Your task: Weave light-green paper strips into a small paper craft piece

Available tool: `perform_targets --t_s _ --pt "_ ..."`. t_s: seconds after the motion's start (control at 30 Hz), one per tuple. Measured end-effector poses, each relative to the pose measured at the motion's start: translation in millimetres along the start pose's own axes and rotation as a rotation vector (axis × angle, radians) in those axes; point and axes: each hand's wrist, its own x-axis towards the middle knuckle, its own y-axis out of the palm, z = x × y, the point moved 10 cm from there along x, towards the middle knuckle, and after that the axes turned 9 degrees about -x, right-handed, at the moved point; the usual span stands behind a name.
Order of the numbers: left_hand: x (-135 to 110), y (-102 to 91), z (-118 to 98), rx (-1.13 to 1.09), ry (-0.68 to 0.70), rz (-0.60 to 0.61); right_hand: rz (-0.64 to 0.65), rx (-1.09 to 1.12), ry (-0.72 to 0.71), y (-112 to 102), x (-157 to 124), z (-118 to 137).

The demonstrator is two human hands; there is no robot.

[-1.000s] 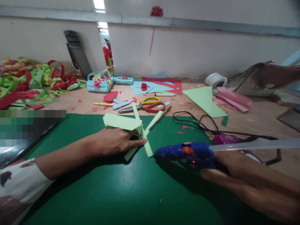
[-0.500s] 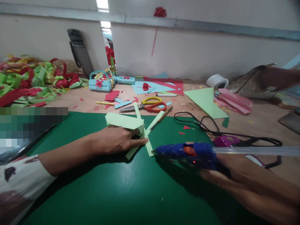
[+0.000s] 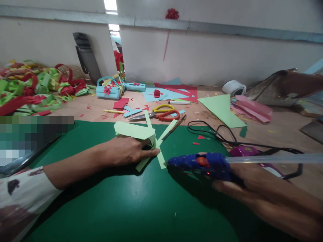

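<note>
My left hand [image 3: 126, 149] is closed around a folded pale green paper piece [image 3: 135, 130], its index finger pressing down beside pale green paper strips [image 3: 161, 160]. The fingers beneath the fold are hidden. My right hand [image 3: 254, 191] grips a blue glue gun [image 3: 199, 164] with an orange part and a small red light. A clear glue stick [image 3: 264, 158] sticks out of its back end. The gun's tip touches or nearly touches the lower end of one strip. Behind the strips lies a small pointed blade or scissor half [image 3: 174, 127].
Under my hands is a green board [image 3: 121, 205]. Beyond it lie red-and-yellow-handled scissors [image 3: 161, 113], small blue paper bags [image 3: 108, 91], a pale green sheet [image 3: 222, 109] and a black cord [image 3: 217, 131]. A paper heap [image 3: 37, 84] and grey bottle [image 3: 87, 58] stand left.
The glue gun's rear has shifted slightly left with my right hand, while its tip stays by the strip's end. My left hand keeps its place on the paper.
</note>
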Motion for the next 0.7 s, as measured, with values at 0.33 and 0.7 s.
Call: perform_targets --t_s 0.33,0.7 --pt "0 1.1 1 -0.025 -0.022 0.019 0.068 -0.009 -0.035 7 5 6" --pt "1 2.9 2 -0.013 -0.039 0.060 -0.038 0.022 -0.011 1 2 3"
